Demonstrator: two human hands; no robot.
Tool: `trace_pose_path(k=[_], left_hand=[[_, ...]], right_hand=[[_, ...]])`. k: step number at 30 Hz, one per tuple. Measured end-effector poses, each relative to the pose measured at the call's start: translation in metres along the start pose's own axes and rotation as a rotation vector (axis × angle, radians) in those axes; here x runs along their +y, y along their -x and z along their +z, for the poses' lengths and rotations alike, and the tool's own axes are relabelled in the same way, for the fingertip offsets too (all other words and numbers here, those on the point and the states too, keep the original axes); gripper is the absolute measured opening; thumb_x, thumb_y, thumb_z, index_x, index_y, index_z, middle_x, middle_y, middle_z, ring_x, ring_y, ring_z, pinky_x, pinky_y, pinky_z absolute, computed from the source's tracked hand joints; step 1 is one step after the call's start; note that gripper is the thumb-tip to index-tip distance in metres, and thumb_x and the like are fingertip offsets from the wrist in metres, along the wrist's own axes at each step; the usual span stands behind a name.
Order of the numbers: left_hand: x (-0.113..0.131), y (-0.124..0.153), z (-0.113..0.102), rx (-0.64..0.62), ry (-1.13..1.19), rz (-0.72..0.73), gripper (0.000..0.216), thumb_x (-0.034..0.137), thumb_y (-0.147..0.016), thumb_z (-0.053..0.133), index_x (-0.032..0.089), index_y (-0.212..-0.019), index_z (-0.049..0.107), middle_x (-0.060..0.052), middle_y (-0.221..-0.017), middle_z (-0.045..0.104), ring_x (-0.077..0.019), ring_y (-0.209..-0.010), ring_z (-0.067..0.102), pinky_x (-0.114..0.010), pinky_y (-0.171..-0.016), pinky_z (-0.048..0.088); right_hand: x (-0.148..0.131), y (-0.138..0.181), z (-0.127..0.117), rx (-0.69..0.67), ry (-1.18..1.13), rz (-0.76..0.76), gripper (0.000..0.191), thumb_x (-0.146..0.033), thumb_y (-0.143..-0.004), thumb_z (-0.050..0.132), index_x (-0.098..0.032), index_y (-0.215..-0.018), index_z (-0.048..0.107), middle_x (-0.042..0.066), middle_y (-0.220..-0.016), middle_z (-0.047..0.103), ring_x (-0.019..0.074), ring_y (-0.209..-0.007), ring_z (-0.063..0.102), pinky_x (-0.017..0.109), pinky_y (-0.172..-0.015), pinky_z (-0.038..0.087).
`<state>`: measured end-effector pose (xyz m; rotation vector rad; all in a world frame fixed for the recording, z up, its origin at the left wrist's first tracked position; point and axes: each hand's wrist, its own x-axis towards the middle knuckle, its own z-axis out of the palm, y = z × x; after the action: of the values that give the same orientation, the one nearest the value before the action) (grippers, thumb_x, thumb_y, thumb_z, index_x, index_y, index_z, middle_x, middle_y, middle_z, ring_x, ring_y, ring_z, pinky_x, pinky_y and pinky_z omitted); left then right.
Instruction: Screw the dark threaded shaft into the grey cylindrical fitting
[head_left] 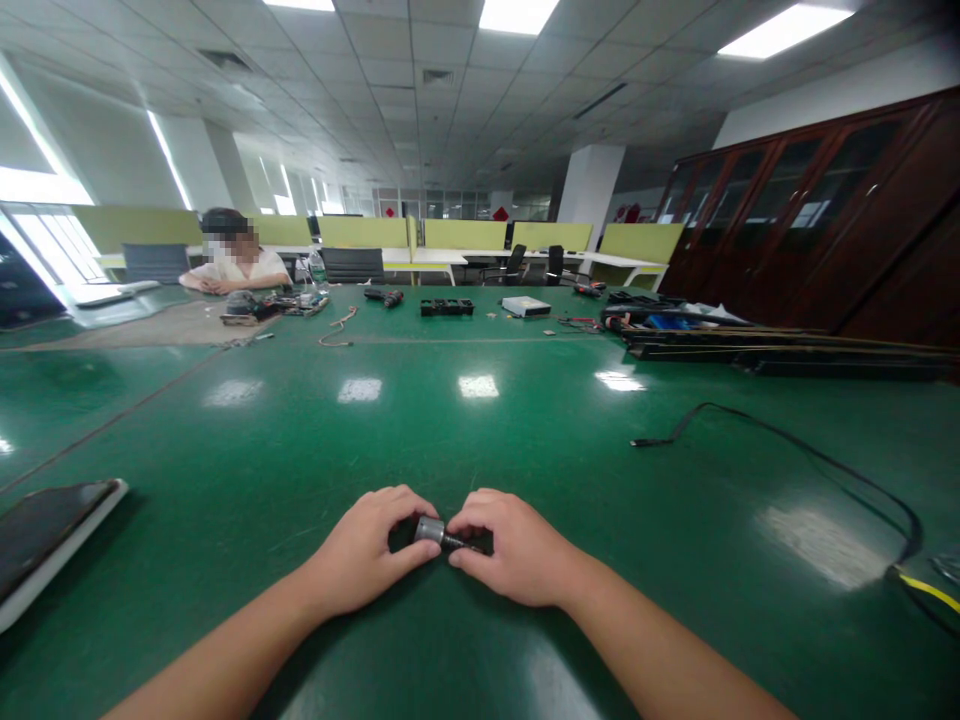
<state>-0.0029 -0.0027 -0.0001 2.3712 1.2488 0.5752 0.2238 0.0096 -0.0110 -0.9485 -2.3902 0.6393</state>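
Your left hand [367, 550] pinches a grey cylinder [430, 530] over the green desk [480, 440]. Your right hand [521, 550] pinches the dark shaft [454, 541] at its end

smooth metal cylinder [430, 529], ridged metal shaft [454, 541]; glossy tabletop [450, 430]; polished wood cabinet [855, 240].

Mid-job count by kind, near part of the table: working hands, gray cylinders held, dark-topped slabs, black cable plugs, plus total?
Left hand, right hand: 2
Gray cylinder: 1
Dark-topped slab: 1
Black cable plug: 1
Total: 5
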Motion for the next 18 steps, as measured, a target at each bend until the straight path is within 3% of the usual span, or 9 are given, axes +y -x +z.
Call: trace_pose_path(k=[18], left_hand=[[0.0010, -0.0006, 0.0000, -0.015, -0.003, -0.006, 0.018, 0.035, -0.091, 0.064, 0.025, -0.105, 0.067, -0.001, -0.098, 0.068, -0.0201, -0.092, 0.061, -0.032, -0.083, 0.043]], right_hand=[[0.0027, 0.0012, -0.0027, -0.005, -0.018, 0.026, 0.012, -0.023, -0.074, 0.077, -0.019, -0.083, 0.071, 0.000, -0.076, 0.064, 0.0152, -0.076, 0.057, 0.026, -0.067, 0.040]])
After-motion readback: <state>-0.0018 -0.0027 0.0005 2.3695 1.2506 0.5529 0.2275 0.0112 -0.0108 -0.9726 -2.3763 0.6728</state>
